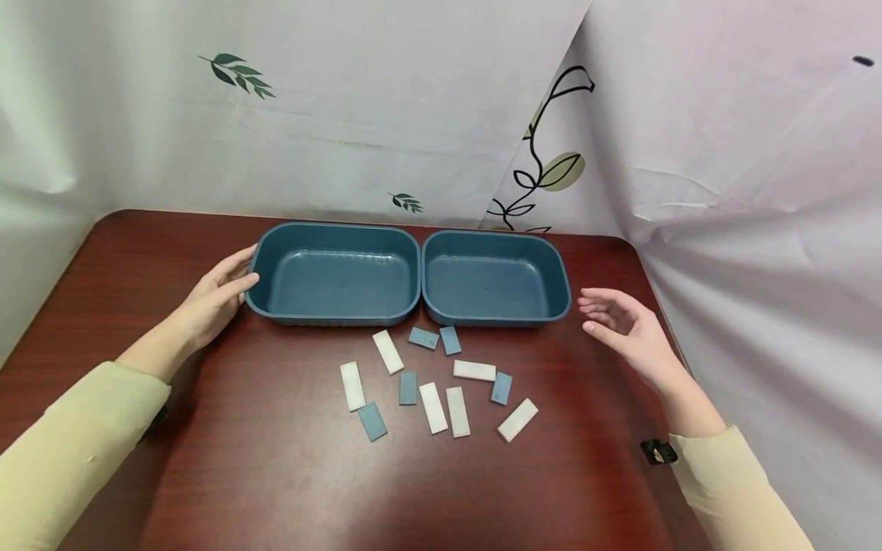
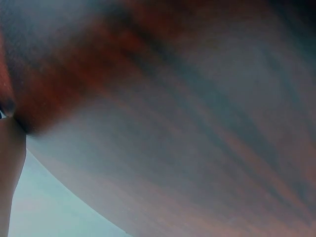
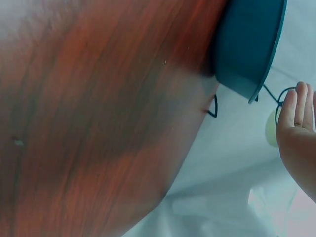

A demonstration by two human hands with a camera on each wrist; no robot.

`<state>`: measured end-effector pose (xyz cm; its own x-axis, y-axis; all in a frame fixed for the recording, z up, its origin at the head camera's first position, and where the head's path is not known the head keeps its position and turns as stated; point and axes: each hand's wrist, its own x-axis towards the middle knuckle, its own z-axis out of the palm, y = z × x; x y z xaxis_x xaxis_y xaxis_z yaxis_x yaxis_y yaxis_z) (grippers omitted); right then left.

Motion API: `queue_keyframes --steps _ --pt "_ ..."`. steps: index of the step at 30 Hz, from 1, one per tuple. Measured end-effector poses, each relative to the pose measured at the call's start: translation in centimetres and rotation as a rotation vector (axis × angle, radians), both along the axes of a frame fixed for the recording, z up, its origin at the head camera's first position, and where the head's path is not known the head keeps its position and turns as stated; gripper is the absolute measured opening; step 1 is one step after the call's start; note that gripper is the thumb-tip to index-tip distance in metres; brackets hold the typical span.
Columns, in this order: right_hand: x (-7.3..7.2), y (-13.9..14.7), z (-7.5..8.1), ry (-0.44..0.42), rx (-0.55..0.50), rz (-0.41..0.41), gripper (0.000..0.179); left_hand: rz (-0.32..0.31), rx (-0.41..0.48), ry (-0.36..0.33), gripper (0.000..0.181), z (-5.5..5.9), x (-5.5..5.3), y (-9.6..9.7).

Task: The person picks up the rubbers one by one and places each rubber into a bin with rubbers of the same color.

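Note:
Two dark blue plastic bins stand side by side on the table, the left bin (image 1: 338,317) touching or nearly touching the right bin (image 1: 489,318). My left hand (image 1: 215,297) is at the left bin's outer end, its fingers fairly straight along the wall and the thumb at the rim. Beyond the right bin's outer end, my right hand (image 1: 630,329) is held apart from it with loosely bent fingers and nothing in them. In the right wrist view, that hand (image 3: 298,128) shows at the right edge near a bin's end. The left wrist view is mostly blurred table.
In front of the bins lie several white rectangular pieces (image 1: 432,408) and several shorter blue pieces (image 1: 408,389), scattered flat on the reddish-brown table (image 1: 289,474). A white cloth (image 1: 331,122) with leaf prints hangs behind the table and along its sides.

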<state>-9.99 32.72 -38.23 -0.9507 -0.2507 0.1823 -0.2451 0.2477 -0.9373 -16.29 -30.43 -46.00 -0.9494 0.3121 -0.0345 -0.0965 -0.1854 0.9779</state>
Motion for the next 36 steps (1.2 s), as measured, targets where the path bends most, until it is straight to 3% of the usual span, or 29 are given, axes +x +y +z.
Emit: queue_keyframes --steps 6,16,28,36 --pt "0.8 -0.7 -0.4 -0.005 0.041 0.055 0.046 0.002 -0.001 -0.003 0.06 0.1 0.0 0.0" --pt "1.7 -2.0 -1.9 -0.018 0.215 0.133 0.044 0.007 -0.014 -0.025 0.063 0.3 -0.2 0.2" --pt "2.4 -3.9 -4.1 0.035 0.354 0.284 0.04 0.017 -0.003 -0.015 0.061 0.2 -0.1 0.1" --pt "3.2 -5.1 -4.9 0.065 0.382 0.365 0.036 0.013 -0.003 -0.005 0.06 0.2 0.0 0.1"
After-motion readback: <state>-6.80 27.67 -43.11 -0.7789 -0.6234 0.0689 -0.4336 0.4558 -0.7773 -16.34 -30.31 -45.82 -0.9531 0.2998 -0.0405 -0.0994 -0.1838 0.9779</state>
